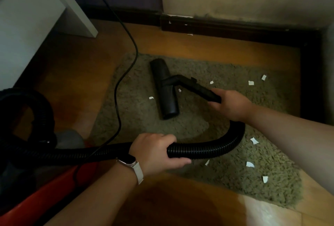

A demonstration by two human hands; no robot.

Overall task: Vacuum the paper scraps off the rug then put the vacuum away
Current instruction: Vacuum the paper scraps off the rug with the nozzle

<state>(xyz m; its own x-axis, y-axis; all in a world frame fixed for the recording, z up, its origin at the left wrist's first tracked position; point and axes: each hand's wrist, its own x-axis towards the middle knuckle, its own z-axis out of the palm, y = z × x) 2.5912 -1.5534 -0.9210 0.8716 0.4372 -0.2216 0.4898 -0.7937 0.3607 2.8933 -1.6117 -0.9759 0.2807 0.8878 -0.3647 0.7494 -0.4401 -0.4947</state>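
A shaggy olive rug (195,122) lies on the wooden floor. On it rests the black vacuum floor head (165,90), joined to a short black wand. My right hand (229,103) grips the wand's handle end. My left hand (157,150), with a watch on its wrist, grips the black ribbed hose (207,150), which curves from the wand back to the red vacuum body (27,204) at the lower left. Several white paper scraps (250,164) are scattered over the rug, mostly on its right side, and one scrap (151,97) lies left of the head.
A black power cord (124,73) runs from the upper left down across the rug's left edge. A white furniture leg (81,17) stands at the upper left. Dark skirting (235,26) and a wall bound the far and right sides. A few scraps lie by the skirting.
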